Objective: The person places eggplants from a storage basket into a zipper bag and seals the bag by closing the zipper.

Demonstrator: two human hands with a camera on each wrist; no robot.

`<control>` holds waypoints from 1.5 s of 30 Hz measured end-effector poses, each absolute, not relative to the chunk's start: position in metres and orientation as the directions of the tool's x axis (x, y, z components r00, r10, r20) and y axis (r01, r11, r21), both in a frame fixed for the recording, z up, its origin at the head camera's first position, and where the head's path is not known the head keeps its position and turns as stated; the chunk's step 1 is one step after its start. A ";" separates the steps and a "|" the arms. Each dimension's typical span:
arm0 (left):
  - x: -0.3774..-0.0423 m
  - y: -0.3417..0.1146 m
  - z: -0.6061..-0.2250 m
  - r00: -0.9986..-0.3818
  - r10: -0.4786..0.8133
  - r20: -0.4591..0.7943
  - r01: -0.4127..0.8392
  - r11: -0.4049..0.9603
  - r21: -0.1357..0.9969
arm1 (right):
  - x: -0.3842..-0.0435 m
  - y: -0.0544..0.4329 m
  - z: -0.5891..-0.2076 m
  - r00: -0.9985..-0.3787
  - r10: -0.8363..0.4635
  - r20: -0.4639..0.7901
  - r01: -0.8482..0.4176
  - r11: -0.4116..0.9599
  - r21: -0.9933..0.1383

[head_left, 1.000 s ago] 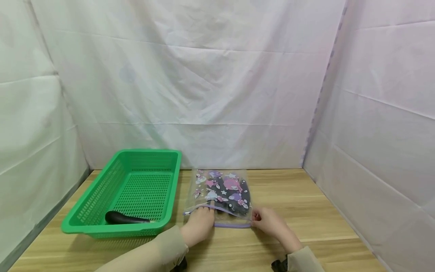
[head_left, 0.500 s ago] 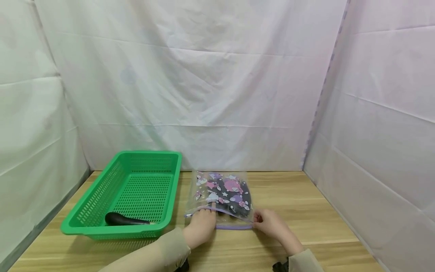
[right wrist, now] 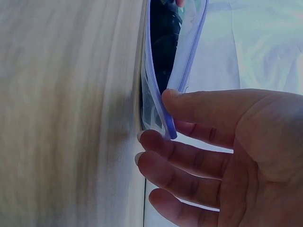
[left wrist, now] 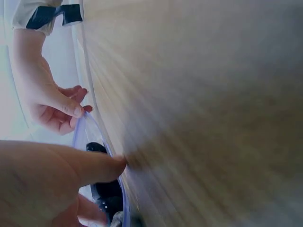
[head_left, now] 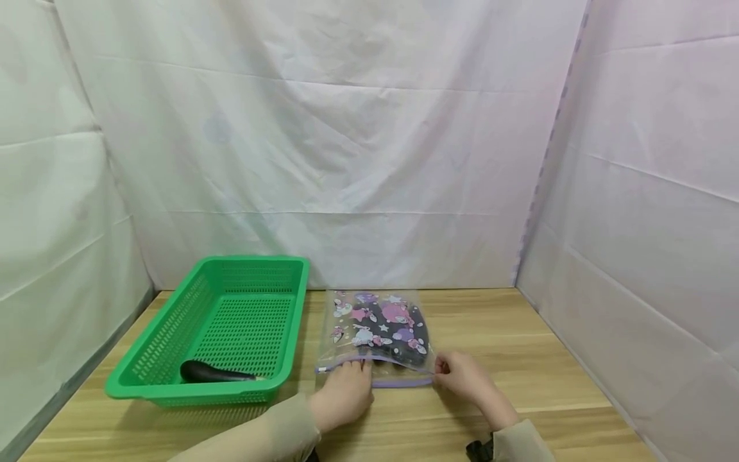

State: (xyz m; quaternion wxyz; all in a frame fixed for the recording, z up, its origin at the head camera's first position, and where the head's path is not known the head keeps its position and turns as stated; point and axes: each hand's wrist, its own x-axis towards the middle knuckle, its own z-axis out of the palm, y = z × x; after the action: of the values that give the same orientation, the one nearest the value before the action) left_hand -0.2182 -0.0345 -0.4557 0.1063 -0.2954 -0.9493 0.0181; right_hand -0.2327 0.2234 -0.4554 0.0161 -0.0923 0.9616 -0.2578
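A clear zip bag (head_left: 340, 343) printed with pink, purple and white figures lies flat on the table, its purple-edged mouth parted toward me. Glossy dark things (right wrist: 163, 52) fill much of its inside, partly covered by the print. My left hand (head_left: 346, 394) is at the left part of the mouth; its thumb (left wrist: 106, 168) lies over the near lip, with the fingers on the bag side of it. At the right corner of the mouth, my right hand (head_left: 464, 378) pinches the purple edge (right wrist: 169, 120) between thumb and forefinger, other fingers loosely bent.
To the left stands a green plastic basket (head_left: 300, 308) with slotted walls. One eggplant (head_left: 213, 373) lies in its near end. White sheeting (head_left: 323, 147) hangs behind the wooden table (head_left: 491, 321) and along both sides.
Both hands have shifted slightly to the right, drawing the mouth of the bag along. The upper lip now sits a little nearer to me. The basket and eggplant stay put.
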 end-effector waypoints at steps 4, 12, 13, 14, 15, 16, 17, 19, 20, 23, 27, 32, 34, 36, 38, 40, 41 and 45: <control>-0.210 -0.037 -0.451 -0.770 0.614 0.174 0.605 0.789 -0.106 | -0.233 0.226 -0.454 -0.982 -0.184 0.031 -0.175 0.854 -0.489; -0.187 -0.056 -0.439 -0.603 0.773 0.197 0.765 0.630 -0.130 | -0.230 0.230 -0.460 -0.981 -0.190 0.047 -0.190 0.862 -0.470; -0.184 -0.059 -0.436 -0.579 0.792 0.196 0.787 0.605 -0.120 | -0.230 0.230 -0.461 -0.981 -0.188 0.049 -0.189 0.862 -0.471; -0.182 -0.062 -0.433 -0.554 0.807 0.205 0.805 0.582 -0.114 | -0.229 0.230 -0.461 -0.981 -0.185 0.050 -0.186 0.861 -0.473; -0.180 -0.066 -0.429 -0.536 0.816 0.217 0.817 0.566 -0.109 | -0.229 0.231 -0.461 -0.982 -0.181 0.051 -0.183 0.861 -0.475; -0.179 -0.070 -0.425 -0.522 0.822 0.229 0.826 0.553 -0.104 | -0.229 0.231 -0.461 -0.983 -0.177 0.053 -0.181 0.861 -0.475; -0.178 -0.074 -0.421 -0.510 0.824 0.246 0.834 0.544 -0.095 | -0.229 0.231 -0.461 -0.983 -0.174 0.053 -0.177 0.861 -0.476; -0.175 -0.083 -0.413 -0.475 0.828 0.297 0.845 0.524 -0.107 | -0.230 0.231 -0.459 -0.985 -0.166 0.053 -0.171 0.862 -0.477; -0.175 -0.087 -0.410 -0.458 0.827 0.326 0.847 0.517 -0.122 | -0.230 0.231 -0.459 -0.985 -0.164 0.052 -0.169 0.863 -0.476; -0.173 -0.101 -0.399 -0.414 0.832 0.369 0.854 0.495 -0.157 | -0.232 0.230 -0.457 -0.985 -0.164 0.050 -0.168 0.868 -0.467; -0.172 -0.120 -0.381 -0.408 0.836 0.367 0.858 0.489 -0.159 | -0.233 0.229 -0.457 -0.985 -0.168 0.046 -0.171 0.873 -0.457; -0.177 -0.145 -0.356 -0.460 0.809 0.367 0.827 0.540 -0.154 | -0.232 0.227 -0.458 -0.982 -0.183 0.050 -0.185 0.868 -0.460; -0.182 -0.157 -0.347 -0.488 0.791 0.369 0.810 0.568 -0.144 | -0.233 0.227 -0.458 -0.981 -0.189 0.051 -0.191 0.865 -0.464; -0.189 -0.168 -0.339 -0.514 0.778 0.361 0.799 0.588 -0.128 | -0.233 0.227 -0.457 -0.980 -0.192 0.053 -0.195 0.861 -0.469; -0.195 -0.179 -0.333 -0.541 0.763 0.352 0.786 0.608 -0.112 | -0.234 0.227 -0.458 -0.978 -0.198 0.060 -0.202 0.858 -0.472; -0.201 -0.189 -0.329 -0.572 0.749 0.335 0.768 0.632 -0.103 | -0.234 0.227 -0.458 -0.977 -0.204 0.066 -0.211 0.855 -0.474; -0.203 -0.194 -0.328 -0.588 0.743 0.321 0.759 0.643 -0.098 | -0.233 0.227 -0.459 -0.976 -0.207 0.067 -0.214 0.855 -0.472; -0.212 -0.211 -0.327 -0.654 0.709 0.264 0.715 0.693 -0.090 | -0.233 0.227 -0.460 -0.974 -0.213 0.078 -0.225 0.860 -0.458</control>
State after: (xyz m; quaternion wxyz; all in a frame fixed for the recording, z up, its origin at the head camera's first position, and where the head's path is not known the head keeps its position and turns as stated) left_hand -0.2117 -0.2108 -0.3272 0.1407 -0.3913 -0.9094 -0.0108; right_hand -0.2328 0.2269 -0.4603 -0.0122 -0.1137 0.9643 -0.2388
